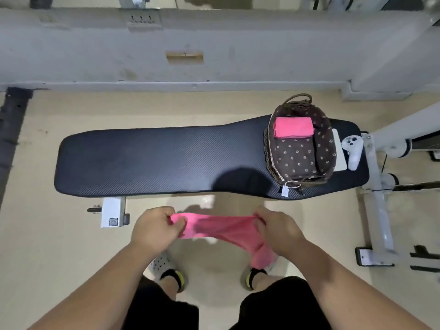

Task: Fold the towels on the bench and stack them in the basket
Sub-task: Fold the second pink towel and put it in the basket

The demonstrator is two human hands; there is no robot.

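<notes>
Pinching the pink towel [221, 227] along its upper edge, the left hand [154, 228] and the right hand [277, 231] each have fingers and thumb curled tight on a bunch of cloth. They hold it in the air at the lower centre of the frame, just below the near edge of the black bench [147, 160] and not touching it. The likeliest fault from here is an uneven fold: the cloth is gathered rather than held by clean corners, and the part under the right hand hangs lower and twisted, so laying it down like this would probably trap creases or leave edges out of line. A slack pinch could also drop it onto the floor [59, 234]. The towel looks thin, soft and limp, sagging between the hands. At the right of the frame the basket [267, 148] on the bench holds one folded towel [293, 127] at its upper end.
</notes>
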